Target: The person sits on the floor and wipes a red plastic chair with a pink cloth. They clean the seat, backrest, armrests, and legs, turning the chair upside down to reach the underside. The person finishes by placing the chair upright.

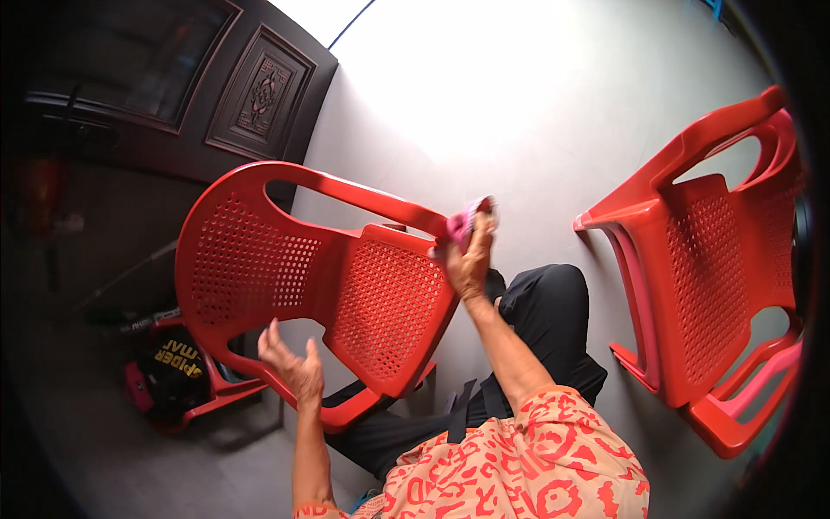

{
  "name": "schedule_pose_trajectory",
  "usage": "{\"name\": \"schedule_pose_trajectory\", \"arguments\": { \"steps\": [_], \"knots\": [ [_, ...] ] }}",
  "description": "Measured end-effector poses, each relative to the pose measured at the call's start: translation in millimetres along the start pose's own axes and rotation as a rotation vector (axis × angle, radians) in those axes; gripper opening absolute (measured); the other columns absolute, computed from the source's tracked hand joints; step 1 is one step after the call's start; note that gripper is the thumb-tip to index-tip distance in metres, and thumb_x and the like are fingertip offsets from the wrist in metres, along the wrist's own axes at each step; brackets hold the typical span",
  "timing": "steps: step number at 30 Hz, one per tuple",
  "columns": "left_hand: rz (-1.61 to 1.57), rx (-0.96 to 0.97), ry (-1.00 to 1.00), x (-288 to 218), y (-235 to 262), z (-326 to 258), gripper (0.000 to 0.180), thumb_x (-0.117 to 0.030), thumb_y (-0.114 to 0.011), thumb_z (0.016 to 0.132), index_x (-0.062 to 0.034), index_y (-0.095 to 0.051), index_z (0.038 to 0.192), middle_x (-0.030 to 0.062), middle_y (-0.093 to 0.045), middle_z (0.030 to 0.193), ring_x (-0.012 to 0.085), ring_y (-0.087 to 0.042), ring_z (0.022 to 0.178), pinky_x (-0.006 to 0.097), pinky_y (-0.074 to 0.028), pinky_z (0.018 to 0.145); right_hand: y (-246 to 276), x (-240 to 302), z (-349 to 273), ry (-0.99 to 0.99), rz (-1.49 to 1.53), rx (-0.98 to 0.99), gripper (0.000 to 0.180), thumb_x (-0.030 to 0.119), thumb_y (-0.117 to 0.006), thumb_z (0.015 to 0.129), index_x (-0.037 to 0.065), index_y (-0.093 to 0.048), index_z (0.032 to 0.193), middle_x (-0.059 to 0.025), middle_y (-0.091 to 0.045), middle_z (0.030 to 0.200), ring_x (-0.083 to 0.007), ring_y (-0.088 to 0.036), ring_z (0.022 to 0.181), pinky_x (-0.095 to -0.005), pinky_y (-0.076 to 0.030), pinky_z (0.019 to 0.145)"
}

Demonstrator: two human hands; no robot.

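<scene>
A red plastic chair [285, 268] with a perforated seat and back lies tipped over in front of me, resting against my lap. My left hand [292, 368] holds its lower armrest near the front edge. My right hand [471, 255] presses a pink cloth [462, 218] against the chair's upper armrest. My black trousers [545, 311] show behind the chair.
A stack of red plastic chairs [709, 285] stands at the right against the pale floor. A dark carved wooden door [216, 86] fills the upper left. A dark bag with yellow print [177, 368] lies on the floor at the lower left.
</scene>
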State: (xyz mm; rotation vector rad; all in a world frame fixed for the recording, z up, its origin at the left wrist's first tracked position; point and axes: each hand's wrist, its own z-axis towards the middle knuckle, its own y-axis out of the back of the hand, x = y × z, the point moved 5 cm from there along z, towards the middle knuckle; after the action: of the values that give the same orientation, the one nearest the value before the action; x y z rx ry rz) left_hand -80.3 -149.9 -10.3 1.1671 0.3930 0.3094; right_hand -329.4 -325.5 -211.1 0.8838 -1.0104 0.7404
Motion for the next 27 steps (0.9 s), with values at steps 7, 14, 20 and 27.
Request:
{"name": "schedule_pose_trajectory", "arguments": {
  "steps": [7,14,20,27],
  "knots": [
    [-0.192,0.198,-0.507,-145,-69,85,0.073,-0.028,-0.076,0.077,-0.0096,-0.042,0.139,0.0206,-0.028,0.144,0.0363,-0.030,0.133,0.049,-0.027,0.108,-8,-22,-40,-0.084,-0.042,0.217,0.060,0.013,-0.062,0.075,0.011,-0.042,0.132,-0.0205,-0.055,0.120,-0.0407,-0.053,0.107,-0.0506,-0.039,0.091],
    [-0.094,0.322,-0.604,-184,-130,93,0.071,-0.056,-0.059,0.085,-0.0144,-0.039,0.139,0.0176,-0.022,0.149,0.0390,-0.012,0.142,0.058,-0.012,0.112,-27,-103,-13,-0.622,0.400,0.315,0.045,0.010,-0.060,0.078,0.003,-0.046,0.120,-0.0155,-0.060,0.105,-0.0280,-0.061,0.093,-0.0380,-0.050,0.084],
    [-0.092,0.311,-0.578,-188,-141,88,0.072,-0.053,-0.065,0.082,-0.0148,-0.038,0.137,0.0169,-0.018,0.149,0.0411,-0.008,0.142,0.060,-0.010,0.112,-43,-159,-21,-0.849,0.471,0.338,0.040,0.002,-0.063,0.075,0.003,-0.048,0.113,-0.0094,-0.060,0.096,-0.0148,-0.060,0.080,-0.0308,-0.052,0.071],
    [-0.094,0.281,-0.572,-187,-137,91,0.076,-0.055,-0.067,0.080,-0.0139,-0.038,0.137,0.0185,-0.017,0.148,0.0421,-0.009,0.141,0.058,-0.013,0.113,-42,-144,-4,-0.749,-0.083,0.400,0.040,0.018,-0.063,0.077,0.008,-0.050,0.113,-0.0214,-0.064,0.101,-0.0389,-0.062,0.097,-0.0451,-0.049,0.084]
  ]
}}
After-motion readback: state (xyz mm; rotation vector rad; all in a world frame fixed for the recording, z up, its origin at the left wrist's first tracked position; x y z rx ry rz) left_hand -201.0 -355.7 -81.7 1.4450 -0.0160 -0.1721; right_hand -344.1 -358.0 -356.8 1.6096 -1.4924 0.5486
